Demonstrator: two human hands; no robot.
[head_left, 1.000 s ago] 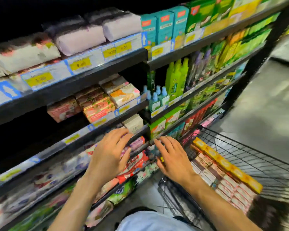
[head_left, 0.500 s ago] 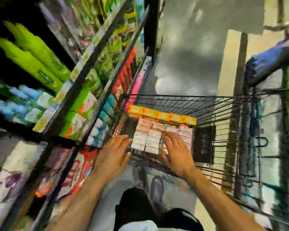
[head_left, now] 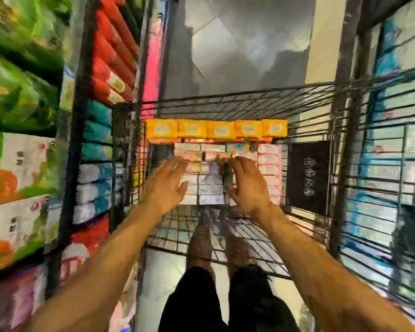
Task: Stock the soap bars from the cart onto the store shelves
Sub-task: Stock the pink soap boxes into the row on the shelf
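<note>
I look straight down into a black wire cart (head_left: 237, 105). Stacked pale pink and white soap bars (head_left: 210, 188) fill its middle, and a row of yellow soap packs (head_left: 216, 128) lines the far side. My left hand (head_left: 164, 185) and my right hand (head_left: 248, 184) hover over the pale stack, fingers spread, a column of bars between them. Neither hand holds anything. The store shelves (head_left: 77, 144) run along the left, blurred.
The shelves hold green, red and teal packages (head_left: 97, 130). A black panel (head_left: 308, 176) sits in the cart's right part. More wire racking with blue goods (head_left: 388, 144) stands on the right. My legs and shoes (head_left: 201, 245) show below the cart on grey floor.
My view swung from the shelves down to the cart. Both hands left the shelf edge and reached forward over the pale soap bars, fingers spreading.
</note>
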